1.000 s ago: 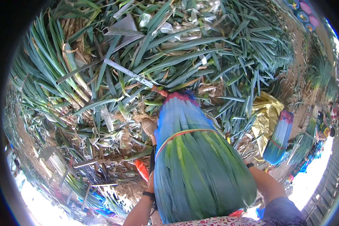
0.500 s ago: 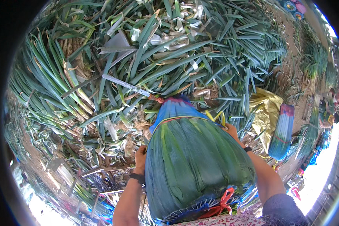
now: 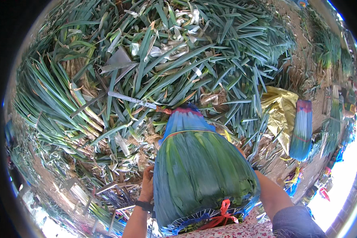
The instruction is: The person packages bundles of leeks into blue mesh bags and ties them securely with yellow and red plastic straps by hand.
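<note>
a big netted bundle of green leaves (image 3: 206,166), blue at its narrow far end, sits between the two hands. the left hand (image 3: 146,185) is at its left side, fingers bent, though i cannot tell how firmly it grips; the right hand (image 3: 240,151) is mostly hidden behind the right side, so its hold is unclear too. nearer the body than the hands is a red tie (image 3: 225,210) (a loose bow, it seems). beyond them lie loose leaves (image 3: 174,75); right of the right hand, a yellow sheet (image 3: 279,113) and a smaller bundle (image 3: 301,131).
</note>
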`<state>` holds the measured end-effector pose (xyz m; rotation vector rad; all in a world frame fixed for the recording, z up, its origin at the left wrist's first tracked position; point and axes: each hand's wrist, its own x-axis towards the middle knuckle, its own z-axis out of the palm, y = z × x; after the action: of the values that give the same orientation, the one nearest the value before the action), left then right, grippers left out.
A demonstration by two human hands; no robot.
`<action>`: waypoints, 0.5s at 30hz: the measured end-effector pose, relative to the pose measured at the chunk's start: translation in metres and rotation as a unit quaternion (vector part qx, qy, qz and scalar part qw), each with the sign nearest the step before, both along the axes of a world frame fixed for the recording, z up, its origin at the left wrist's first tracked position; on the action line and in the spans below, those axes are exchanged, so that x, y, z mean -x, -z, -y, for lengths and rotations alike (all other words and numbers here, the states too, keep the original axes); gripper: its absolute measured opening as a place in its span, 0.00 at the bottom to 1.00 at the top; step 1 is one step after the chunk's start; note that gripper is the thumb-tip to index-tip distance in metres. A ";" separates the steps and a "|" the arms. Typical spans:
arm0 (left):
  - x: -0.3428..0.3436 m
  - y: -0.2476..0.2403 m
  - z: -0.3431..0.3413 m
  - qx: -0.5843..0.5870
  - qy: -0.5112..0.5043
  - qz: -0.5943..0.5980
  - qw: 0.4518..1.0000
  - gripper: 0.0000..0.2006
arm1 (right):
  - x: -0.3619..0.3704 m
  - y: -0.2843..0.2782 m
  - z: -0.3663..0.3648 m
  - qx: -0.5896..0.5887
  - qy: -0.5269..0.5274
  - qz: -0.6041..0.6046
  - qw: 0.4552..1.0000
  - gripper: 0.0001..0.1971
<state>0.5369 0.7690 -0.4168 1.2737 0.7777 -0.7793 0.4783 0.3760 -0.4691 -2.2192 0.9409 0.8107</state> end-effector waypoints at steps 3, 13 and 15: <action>-0.024 0.004 -0.016 0.039 0.019 -0.065 0.997 0.12 | 0.021 -0.008 -0.009 -0.026 0.030 -0.012 0.999 0.16; -0.123 0.031 0.019 0.020 0.219 0.001 0.975 0.14 | 0.077 -0.045 -0.030 -0.100 0.111 -0.045 0.988 0.16; -0.125 0.041 0.013 -0.065 0.286 0.003 0.956 0.12 | 0.084 -0.051 -0.038 -0.119 0.128 -0.045 0.983 0.16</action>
<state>0.6614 0.7563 -0.4577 1.6485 0.4557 -1.1995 0.3944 0.4144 -0.4179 -1.8255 1.0857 0.8594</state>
